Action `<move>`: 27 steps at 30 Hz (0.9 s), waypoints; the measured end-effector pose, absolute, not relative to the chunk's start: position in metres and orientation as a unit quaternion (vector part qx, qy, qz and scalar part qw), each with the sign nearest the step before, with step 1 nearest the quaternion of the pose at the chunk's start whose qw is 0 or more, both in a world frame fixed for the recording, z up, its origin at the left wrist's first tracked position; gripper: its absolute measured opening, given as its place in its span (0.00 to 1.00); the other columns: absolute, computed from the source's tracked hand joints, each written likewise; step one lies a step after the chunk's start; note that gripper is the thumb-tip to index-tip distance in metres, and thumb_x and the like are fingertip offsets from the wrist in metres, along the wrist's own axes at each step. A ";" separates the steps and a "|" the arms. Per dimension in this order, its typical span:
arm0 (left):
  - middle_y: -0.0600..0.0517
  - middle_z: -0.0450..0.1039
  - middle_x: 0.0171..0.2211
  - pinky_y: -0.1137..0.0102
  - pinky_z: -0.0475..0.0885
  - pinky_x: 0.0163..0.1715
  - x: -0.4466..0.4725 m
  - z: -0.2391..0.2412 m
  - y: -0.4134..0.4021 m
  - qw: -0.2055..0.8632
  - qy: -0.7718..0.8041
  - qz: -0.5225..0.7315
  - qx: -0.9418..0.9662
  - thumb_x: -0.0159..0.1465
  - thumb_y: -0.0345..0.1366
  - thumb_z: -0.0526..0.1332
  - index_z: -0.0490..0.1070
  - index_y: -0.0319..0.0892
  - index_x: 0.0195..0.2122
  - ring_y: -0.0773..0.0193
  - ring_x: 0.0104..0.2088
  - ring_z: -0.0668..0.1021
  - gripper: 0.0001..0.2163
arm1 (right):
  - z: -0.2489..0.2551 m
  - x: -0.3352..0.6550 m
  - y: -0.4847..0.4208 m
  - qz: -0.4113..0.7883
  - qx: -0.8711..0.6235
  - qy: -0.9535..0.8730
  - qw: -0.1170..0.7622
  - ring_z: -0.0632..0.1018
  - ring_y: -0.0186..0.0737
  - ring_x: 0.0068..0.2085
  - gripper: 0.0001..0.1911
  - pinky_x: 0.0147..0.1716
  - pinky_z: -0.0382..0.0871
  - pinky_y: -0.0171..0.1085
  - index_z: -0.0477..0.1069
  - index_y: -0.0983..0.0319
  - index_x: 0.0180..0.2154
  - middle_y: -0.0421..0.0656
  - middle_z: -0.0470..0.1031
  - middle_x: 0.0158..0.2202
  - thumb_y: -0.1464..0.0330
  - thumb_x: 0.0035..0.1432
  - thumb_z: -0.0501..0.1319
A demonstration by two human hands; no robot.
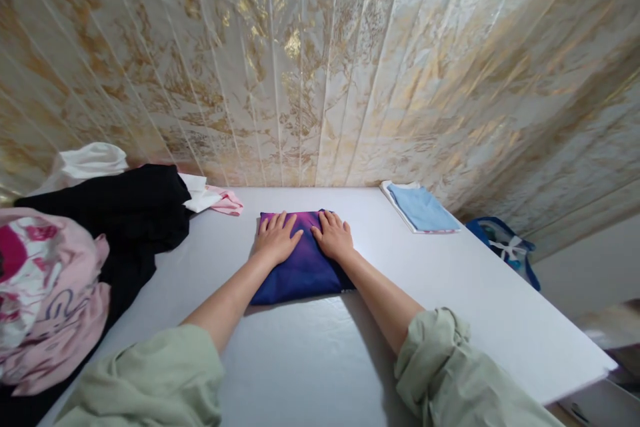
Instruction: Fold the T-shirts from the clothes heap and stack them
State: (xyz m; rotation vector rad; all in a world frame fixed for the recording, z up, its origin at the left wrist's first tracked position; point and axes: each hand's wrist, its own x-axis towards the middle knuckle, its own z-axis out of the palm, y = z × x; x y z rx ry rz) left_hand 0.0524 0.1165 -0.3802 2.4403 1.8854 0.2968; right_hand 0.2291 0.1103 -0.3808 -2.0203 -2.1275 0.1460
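A folded garment (pixel 303 273), dark blue with purple and pink shading, lies flat on the white table (pixel 300 360) in front of me. My left hand (pixel 277 238) rests palm down on its upper left part, fingers spread. On the upper right part lies my right hand (pixel 333 235), also flat with the fingers stretched out. Neither hand grips the cloth. The thumbs point towards each other, with a strip of the garment showing between them. What kind of garment it is cannot be made out while folded.
Loose clothes are heaped at the left: a black garment (pixel 135 207), a pink printed one (pixel 75 300) and white ones (pixel 90 161). Folded light blue cloth (pixel 425 208) lies at the back right. A blue-trimmed bag (pixel 507 247) stands beyond the right edge. A patterned curtain (pixel 310 67) hangs behind.
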 end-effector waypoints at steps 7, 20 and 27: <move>0.47 0.51 0.68 0.52 0.48 0.63 0.034 -0.381 0.121 0.017 0.582 0.080 0.809 0.68 0.54 0.42 0.52 0.49 0.67 0.52 0.67 0.55 0.28 | -0.375 0.225 0.103 0.019 -0.679 -0.725 0.119 0.51 0.48 0.67 0.31 0.63 0.42 0.54 0.53 0.61 0.66 0.49 0.52 0.68 0.54 0.67 0.45; 0.44 0.54 0.67 0.54 0.51 0.64 0.076 -0.370 0.067 0.024 0.599 0.095 0.795 0.69 0.39 0.45 0.57 0.40 0.65 0.53 0.66 0.58 0.24 | -0.380 0.213 0.072 0.031 -0.617 -0.779 0.108 0.53 0.47 0.67 0.30 0.63 0.45 0.52 0.50 0.57 0.67 0.45 0.50 0.69 0.55 0.67 0.46; 0.43 0.50 0.68 0.54 0.52 0.63 0.047 -0.382 0.057 0.032 0.578 0.094 0.810 0.68 0.53 0.44 0.54 0.41 0.66 0.51 0.67 0.56 0.30 | -0.379 0.236 0.060 0.041 -0.597 -0.796 0.090 0.52 0.45 0.68 0.30 0.64 0.45 0.51 0.50 0.54 0.67 0.43 0.50 0.69 0.53 0.67 0.47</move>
